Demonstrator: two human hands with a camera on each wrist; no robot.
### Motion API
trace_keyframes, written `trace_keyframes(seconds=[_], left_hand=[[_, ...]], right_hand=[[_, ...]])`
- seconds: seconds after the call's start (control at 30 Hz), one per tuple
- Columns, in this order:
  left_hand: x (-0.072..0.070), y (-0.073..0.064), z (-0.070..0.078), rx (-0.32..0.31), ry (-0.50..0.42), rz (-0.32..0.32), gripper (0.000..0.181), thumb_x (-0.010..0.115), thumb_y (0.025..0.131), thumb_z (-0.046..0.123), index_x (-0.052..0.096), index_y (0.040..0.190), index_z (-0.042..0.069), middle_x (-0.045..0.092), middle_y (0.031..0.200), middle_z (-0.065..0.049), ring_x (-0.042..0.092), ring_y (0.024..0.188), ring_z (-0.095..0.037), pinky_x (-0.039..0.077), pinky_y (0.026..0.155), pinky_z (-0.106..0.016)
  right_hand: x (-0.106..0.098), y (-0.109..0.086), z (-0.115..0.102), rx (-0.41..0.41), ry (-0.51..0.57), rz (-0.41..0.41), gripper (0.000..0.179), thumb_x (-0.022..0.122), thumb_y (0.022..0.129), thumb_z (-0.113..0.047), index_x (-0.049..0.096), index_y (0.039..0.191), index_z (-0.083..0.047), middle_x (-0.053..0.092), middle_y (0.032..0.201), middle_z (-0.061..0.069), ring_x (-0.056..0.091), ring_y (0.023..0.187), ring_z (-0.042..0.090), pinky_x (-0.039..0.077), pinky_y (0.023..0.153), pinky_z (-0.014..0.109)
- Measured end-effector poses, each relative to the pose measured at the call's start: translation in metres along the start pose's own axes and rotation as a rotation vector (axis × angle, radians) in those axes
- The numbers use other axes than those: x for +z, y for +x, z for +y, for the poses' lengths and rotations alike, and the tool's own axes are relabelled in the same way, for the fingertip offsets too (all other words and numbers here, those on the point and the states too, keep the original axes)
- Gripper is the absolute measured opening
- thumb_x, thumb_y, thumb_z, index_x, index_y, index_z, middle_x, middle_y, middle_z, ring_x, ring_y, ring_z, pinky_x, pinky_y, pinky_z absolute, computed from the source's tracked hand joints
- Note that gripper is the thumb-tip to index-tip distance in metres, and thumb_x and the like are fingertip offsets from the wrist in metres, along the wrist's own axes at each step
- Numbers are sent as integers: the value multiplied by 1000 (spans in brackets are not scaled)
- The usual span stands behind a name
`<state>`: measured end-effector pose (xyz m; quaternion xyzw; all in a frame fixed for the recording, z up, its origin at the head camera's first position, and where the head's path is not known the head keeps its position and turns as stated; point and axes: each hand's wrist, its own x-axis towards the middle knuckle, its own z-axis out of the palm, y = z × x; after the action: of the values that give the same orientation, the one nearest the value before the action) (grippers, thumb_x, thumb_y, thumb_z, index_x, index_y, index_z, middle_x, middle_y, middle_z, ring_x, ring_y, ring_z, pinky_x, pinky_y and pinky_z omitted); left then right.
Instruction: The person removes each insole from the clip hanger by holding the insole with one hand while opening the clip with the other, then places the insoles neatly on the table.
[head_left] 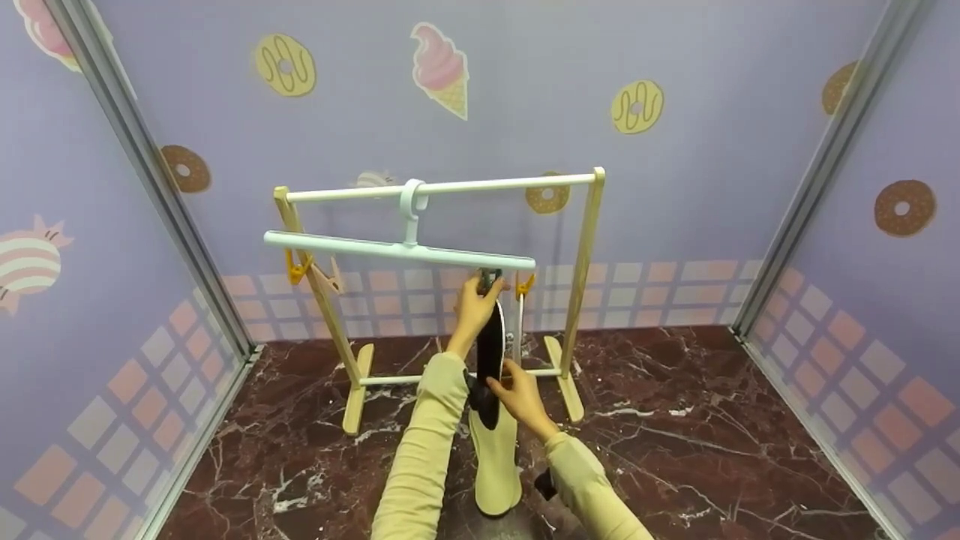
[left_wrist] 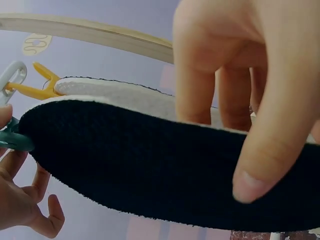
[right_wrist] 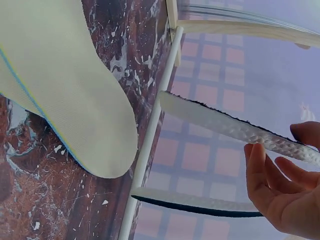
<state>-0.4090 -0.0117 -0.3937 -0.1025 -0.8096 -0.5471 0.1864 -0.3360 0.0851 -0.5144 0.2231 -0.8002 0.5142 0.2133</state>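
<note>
A black insole [head_left: 491, 345] with a white underside stands upright under the right part of the pale mint hanger [head_left: 465, 259]. At its top end my left hand [head_left: 475, 304] grips a dark green clothespin [left_wrist: 16, 140], which meets the insole's edge. Lower down, my right hand [head_left: 523, 397] pinches the insole, thumb on the black face and fingers on the white side [right_wrist: 240, 131]. Behind it hangs a second insole [left_wrist: 117, 92], held at its end by a yellow clothespin [left_wrist: 46, 86].
A wooden rack [head_left: 583, 277] carries the hanger on its white top bar [head_left: 510, 184]. Another yellow clothespin [head_left: 298, 268] and a beige clothespin [head_left: 330, 276] hang at the hanger's left. Cream insoles [head_left: 496, 469] lie on the dark red marbled tabletop [head_left: 675, 450] below my hands.
</note>
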Motion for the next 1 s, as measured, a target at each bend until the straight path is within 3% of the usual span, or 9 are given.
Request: trace_keyframes(seconds=[0.17, 0.27, 0.4, 0.53, 0.63, 0.73, 0.8, 0.87, 1.0], left_hand=[[-3, 0, 1, 8, -66, -47, 28, 48, 92, 30, 65, 90, 8, 69, 90, -9, 61, 93, -21, 40, 83, -37], [-10, -4, 11, 37, -170, -106, 36, 39, 96, 22, 62, 94, -5, 66, 95, -20, 58, 94, -27, 41, 82, -32], [-11, 0, 7, 87, -302, -167, 44, 26, 98, 19, 56, 102, -12, 63, 99, -26, 55, 101, -33, 40, 89, -37], [28, 53, -88, 179, -427, -185, 50, 27, 95, 41, 61, 104, 5, 70, 93, -6, 61, 91, -20, 44, 82, -29], [70, 109, -179, 153, -477, -194, 48, 31, 92, 47, 63, 104, 13, 70, 93, 1, 61, 83, -17, 44, 76, -26], [74, 116, -185, 63, -498, -194, 47, 32, 93, 42, 62, 106, 8, 69, 96, -6, 60, 82, -20, 44, 78, -29], [69, 111, -173, 47, -503, -186, 47, 34, 93, 40, 63, 103, 4, 69, 94, -8, 60, 80, -20, 44, 77, -30], [56, 96, -149, 58, -507, -178, 47, 36, 92, 41, 65, 98, 5, 69, 90, -6, 59, 75, -16, 44, 73, -27], [52, 89, -136, 56, -482, -161, 44, 36, 92, 39, 65, 96, 6, 69, 86, -5, 60, 74, -17, 46, 72, -28]], right_hand=[[-1, -1, -4, 42, -99, -3, 14, 58, 82, -4, 57, 91, 5, 65, 79, 17, 65, 74, 30, 52, 64, 31], [-4, -1, -5, 53, -94, -17, 13, 58, 82, -3, 58, 93, 4, 65, 82, 18, 65, 75, 29, 53, 65, 30], [-6, -2, -6, 47, -61, -20, 16, 58, 82, -1, 58, 97, 5, 65, 85, 20, 66, 76, 31, 54, 66, 33], [-8, -4, -5, 18, -75, -7, 20, 59, 81, 0, 58, 99, 7, 65, 85, 22, 65, 74, 32, 54, 64, 33], [-10, -4, -5, 17, -83, 6, 22, 59, 80, 0, 58, 100, 7, 65, 84, 23, 65, 72, 32, 54, 63, 33], [-11, -5, -4, 27, -89, 22, 21, 61, 79, 0, 59, 98, 7, 66, 81, 22, 66, 70, 31, 54, 62, 33], [-11, -6, -2, 31, -92, 28, 20, 61, 78, 0, 59, 97, 7, 66, 79, 21, 66, 69, 30, 54, 60, 31], [-11, -7, -1, 35, -100, 38, 19, 62, 78, -1, 60, 95, 6, 66, 78, 20, 66, 68, 29, 53, 59, 30], [-12, -7, -1, 43, -86, 42, 18, 62, 78, -1, 61, 95, 4, 67, 79, 20, 66, 68, 29, 53, 59, 31]])
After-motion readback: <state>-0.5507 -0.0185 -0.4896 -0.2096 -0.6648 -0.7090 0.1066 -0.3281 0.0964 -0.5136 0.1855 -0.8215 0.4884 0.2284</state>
